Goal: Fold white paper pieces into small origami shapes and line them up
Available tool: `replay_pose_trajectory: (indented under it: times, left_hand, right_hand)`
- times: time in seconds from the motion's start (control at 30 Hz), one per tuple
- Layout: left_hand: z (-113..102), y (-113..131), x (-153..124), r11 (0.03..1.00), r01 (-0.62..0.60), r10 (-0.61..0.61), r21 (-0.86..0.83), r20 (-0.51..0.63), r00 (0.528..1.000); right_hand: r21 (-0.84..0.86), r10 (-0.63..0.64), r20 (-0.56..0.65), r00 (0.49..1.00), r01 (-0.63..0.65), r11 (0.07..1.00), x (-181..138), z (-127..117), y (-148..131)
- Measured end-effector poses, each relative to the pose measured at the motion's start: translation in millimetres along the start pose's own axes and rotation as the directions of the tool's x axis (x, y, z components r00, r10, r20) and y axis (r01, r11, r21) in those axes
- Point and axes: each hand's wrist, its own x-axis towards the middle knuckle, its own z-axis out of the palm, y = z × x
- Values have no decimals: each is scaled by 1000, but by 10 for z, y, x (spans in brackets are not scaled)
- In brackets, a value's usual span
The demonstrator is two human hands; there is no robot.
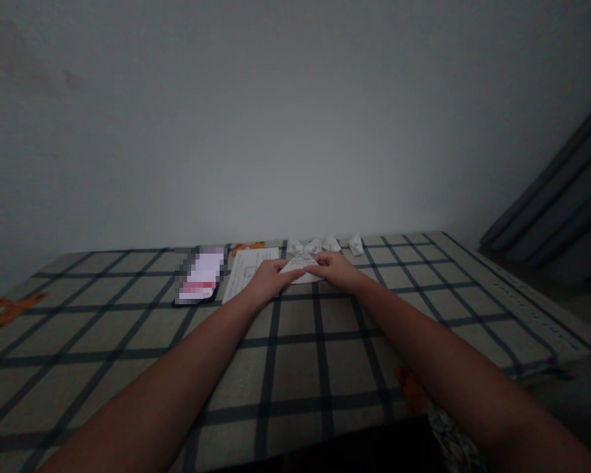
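A folded piece of white printed paper [299,268], roughly triangular toward me, is held low over the checked cloth between both hands. My left hand [268,277] grips its left side, thumb along the near edge. On its right side my right hand [339,270] pinches it with thumb and curled fingers. Just behind it are more small folded paper pieces [295,246]; whether some of these join the held one I cannot tell. Two further folded pieces, a middle one [331,243] and a right one [356,244], stand near the wall.
A flat printed sheet [241,270] lies left of my left hand. Farther left is a phone [201,279] with a lit, blurred screen. The checked cloth [295,368] covers the surface up to the wall [295,131]. A dark curtain [561,190] hangs at the right.
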Motion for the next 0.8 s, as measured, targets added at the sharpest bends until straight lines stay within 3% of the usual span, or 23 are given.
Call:
replay_pose_trajectory:
  times: [0.13, 0.27, 0.67, 0.8]
  left_hand:
    - [-11, 14, 1, 999, -7, 7, 39, 6, 1000]
    - [-8, -25, 18, 999, -10, 10, 52, -2, 1000]
    - [-8, -60, 42, 999, 42, -44, 25, 78, 996]
    - [-1, -60, 36, 994, 98, -92, -58, 86, 992]
  right_hand:
    - [67, 31, -28, 999, -29, 997, 2, 20, 2]
    - [133, 35, 22, 999, -37, 990, -7, 13, -26]
    - [130, 64, -64, 996, -56, 990, 8, -1, -1]
    - [129, 46, 14, 999, -47, 990, 13, 4, 30]
